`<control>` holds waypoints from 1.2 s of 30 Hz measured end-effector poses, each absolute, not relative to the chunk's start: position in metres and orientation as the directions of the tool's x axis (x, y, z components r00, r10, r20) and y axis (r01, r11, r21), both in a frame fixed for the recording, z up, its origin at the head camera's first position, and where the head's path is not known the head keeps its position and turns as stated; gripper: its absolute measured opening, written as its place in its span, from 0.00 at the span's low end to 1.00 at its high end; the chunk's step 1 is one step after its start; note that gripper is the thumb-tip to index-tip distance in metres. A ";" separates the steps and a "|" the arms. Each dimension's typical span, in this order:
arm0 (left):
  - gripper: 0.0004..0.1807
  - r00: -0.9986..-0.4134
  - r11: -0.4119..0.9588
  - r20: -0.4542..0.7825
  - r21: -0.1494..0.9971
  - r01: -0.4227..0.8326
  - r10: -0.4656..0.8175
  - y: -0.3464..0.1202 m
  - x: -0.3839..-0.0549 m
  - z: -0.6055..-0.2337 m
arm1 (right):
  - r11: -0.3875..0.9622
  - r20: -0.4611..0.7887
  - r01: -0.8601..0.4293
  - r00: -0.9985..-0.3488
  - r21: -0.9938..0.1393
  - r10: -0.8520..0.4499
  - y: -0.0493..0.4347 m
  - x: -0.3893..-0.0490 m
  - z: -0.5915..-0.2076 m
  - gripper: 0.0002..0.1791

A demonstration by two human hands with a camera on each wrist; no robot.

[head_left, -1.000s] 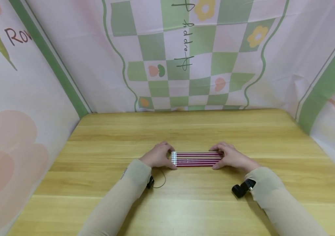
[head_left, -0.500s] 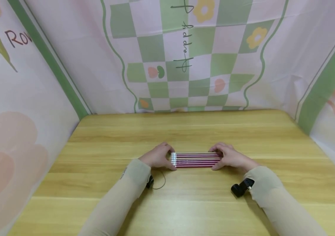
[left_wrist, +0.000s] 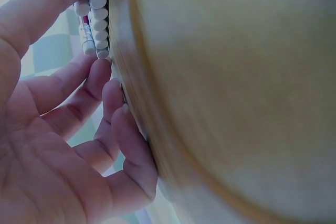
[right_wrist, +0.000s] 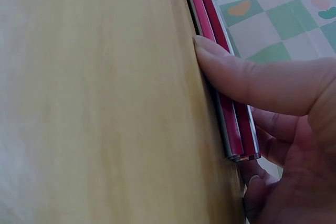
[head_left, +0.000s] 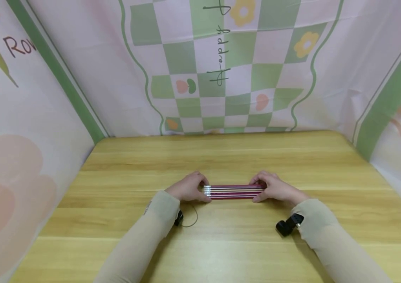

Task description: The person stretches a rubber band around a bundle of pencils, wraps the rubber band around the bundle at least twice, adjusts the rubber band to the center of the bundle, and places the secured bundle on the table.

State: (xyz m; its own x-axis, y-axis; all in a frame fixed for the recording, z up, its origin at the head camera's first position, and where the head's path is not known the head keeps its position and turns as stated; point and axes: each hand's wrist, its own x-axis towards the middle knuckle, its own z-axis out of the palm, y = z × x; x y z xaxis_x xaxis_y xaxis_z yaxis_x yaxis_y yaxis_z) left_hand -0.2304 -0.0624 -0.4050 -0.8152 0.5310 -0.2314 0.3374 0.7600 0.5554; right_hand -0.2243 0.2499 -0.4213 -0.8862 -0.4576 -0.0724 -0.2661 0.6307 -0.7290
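Observation:
Several striped pencils [head_left: 235, 192], dark red and white, lie side by side as a bundle across the middle of the table. Their eraser ends are on the left. My left hand [head_left: 189, 188] grips that end, thumb on the near side and fingers on the far side. In the left wrist view the white erasers [left_wrist: 100, 24] form a row along the tabletop, with a couple of pencils lying on top. My right hand [head_left: 279, 190] pinches the other end between thumb and fingers. The right wrist view shows the thumb pressed along the red pencils [right_wrist: 233, 124], near their flat ends.
The wooden table [head_left: 221, 157] ends at a patterned cloth [head_left: 235, 82] behind it, and cloth hangs at both sides too. A black wrist camera [head_left: 286, 226] sits below my right wrist. A thin cable [head_left: 196, 216] loops beside my left wrist.
The bundle has become narrower from front to back as the pencils press closer together, with some now on top of others. Both hands have stayed at its ends.

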 end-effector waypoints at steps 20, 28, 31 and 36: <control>0.22 -0.793 0.744 -0.229 0.559 0.367 0.564 -0.061 -0.232 -0.403 | 0.646 -0.095 -0.248 -0.889 -0.722 -0.448 0.247 -0.224 -0.421 0.21; 0.17 -0.788 0.739 -0.243 0.573 0.354 0.566 -0.061 -0.234 -0.405 | 0.679 -0.151 -0.216 -0.887 -0.702 -0.437 0.245 -0.222 -0.417 0.19; 0.15 -0.786 0.739 -0.253 0.580 0.344 0.564 -0.061 -0.234 -0.405 | 0.687 -0.156 -0.224 -0.882 -0.691 -0.445 0.245 -0.221 -0.415 0.19; 0.15 -0.783 0.745 -0.268 0.575 0.338 0.562 -0.061 -0.234 -0.406 | 0.679 -0.152 -0.253 -0.866 -0.689 -0.477 0.244 -0.221 -0.413 0.19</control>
State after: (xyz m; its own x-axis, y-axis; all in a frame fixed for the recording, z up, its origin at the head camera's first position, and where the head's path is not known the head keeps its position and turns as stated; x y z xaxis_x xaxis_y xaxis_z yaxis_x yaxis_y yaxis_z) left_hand -0.2337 -0.0608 -0.4061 -0.7825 0.5622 -0.2676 0.3382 0.7446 0.5755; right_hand -0.2206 0.2442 -0.4131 -0.8658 -0.4768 -0.1518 -0.2534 0.6793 -0.6888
